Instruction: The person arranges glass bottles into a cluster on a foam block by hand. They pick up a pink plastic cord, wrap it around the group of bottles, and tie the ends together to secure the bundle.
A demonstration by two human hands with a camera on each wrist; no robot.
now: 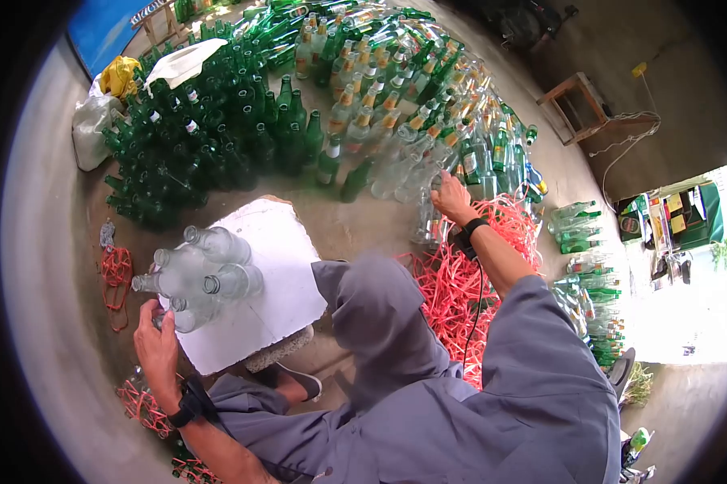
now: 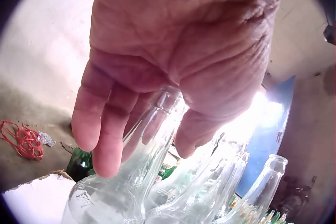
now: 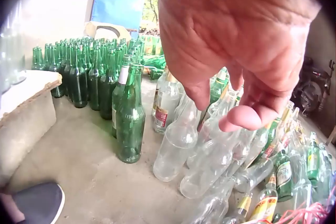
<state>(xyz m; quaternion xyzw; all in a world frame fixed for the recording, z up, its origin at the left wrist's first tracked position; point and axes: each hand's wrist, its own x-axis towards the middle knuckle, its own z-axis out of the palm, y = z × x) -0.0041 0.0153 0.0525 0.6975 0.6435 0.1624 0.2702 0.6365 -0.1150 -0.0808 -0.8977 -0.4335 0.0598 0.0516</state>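
My left hand (image 2: 178, 40) is over the neck of a clear glass bottle (image 2: 113, 192), fingers on one side and thumb on the other. The bottle's mouth is close under the palm. This bottle stands at the near edge of a cluster of clear bottles (image 1: 218, 254) on a white board (image 1: 271, 310). Over on the right, my right hand (image 1: 452, 199) reaches down among clear bottles on the floor. In the right wrist view its loosely curled fingers (image 3: 244, 119) hang over the necks, and one clear bottle (image 3: 176, 145) stands just below the thumb.
Many green bottles (image 1: 210, 137) stand beyond the board, and labelled bottles (image 1: 363, 105) fill the floor further right. A heap of red plastic strapping (image 1: 452, 310) lies beside the right leg. Red cord (image 1: 116, 270) lies left of the board. One green bottle (image 3: 130, 124) stands near the clear ones.
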